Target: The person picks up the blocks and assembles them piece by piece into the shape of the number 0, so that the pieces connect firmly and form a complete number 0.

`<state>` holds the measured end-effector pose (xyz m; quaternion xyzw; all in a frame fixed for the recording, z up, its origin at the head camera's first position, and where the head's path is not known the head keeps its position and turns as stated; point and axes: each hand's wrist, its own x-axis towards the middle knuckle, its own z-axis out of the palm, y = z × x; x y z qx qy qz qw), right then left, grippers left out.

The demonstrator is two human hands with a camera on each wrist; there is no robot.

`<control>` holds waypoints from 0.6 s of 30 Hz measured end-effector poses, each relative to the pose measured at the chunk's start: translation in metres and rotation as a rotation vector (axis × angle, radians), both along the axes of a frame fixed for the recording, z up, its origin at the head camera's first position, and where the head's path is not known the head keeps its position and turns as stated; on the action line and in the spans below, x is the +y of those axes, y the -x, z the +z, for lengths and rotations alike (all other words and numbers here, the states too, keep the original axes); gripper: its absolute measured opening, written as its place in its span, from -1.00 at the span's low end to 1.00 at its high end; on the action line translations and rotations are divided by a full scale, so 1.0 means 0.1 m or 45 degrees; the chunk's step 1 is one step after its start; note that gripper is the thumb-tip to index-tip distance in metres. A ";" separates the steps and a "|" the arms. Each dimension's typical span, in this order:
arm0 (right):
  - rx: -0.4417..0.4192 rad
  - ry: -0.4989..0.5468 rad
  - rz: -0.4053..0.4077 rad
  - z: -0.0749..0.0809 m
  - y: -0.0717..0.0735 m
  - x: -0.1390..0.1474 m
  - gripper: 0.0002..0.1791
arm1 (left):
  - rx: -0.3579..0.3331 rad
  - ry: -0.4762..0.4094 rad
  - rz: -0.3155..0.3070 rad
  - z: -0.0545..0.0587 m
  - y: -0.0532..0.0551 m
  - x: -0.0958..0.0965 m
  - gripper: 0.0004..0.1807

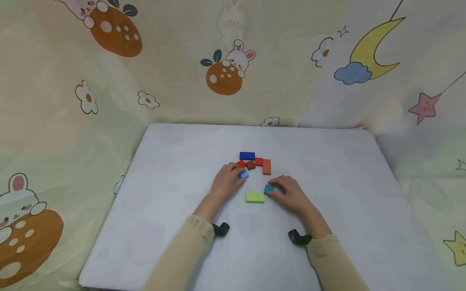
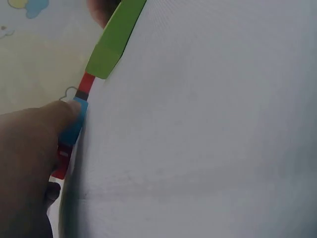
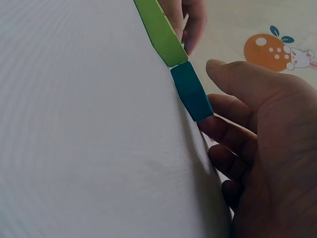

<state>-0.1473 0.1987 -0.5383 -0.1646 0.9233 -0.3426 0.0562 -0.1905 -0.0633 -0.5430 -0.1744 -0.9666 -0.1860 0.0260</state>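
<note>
A light blue block (image 1: 244, 173) is pinched by my left hand (image 1: 226, 181), whose thumb lies over the block's near side in the left wrist view. Just beyond those fingers sit a red block (image 1: 240, 163) and a brown block (image 1: 250, 165). My right hand (image 1: 289, 194) is around the right side of a teal block (image 3: 192, 91). In the right wrist view its thumb (image 3: 228, 74) stands apart from the teal block, while fingertips are at the block's far corner. A lime green block (image 1: 255, 197) lies at the teal block's left, end against it.
Behind the hands lie a dark blue block (image 1: 247, 156), a second red block (image 1: 259, 161) and an upright-lying orange block (image 1: 267, 167), close together. The white table (image 1: 145, 242) backs onto a cloth (image 1: 174, 60) printed with cartoons.
</note>
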 end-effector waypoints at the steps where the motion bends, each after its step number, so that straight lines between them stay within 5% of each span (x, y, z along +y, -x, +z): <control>1: -0.002 0.000 -0.003 0.00 0.00 0.00 -0.59 | 0.004 0.011 -0.001 0.01 0.00 0.01 -0.53; 11: 0.016 0.019 0.007 -0.01 -0.01 0.00 -0.60 | -0.095 -0.103 0.057 0.03 -0.05 0.00 -0.42; 18: 0.026 0.013 0.010 -0.02 0.00 0.02 -0.59 | -0.200 -0.206 -0.014 0.08 -0.24 -0.14 -0.46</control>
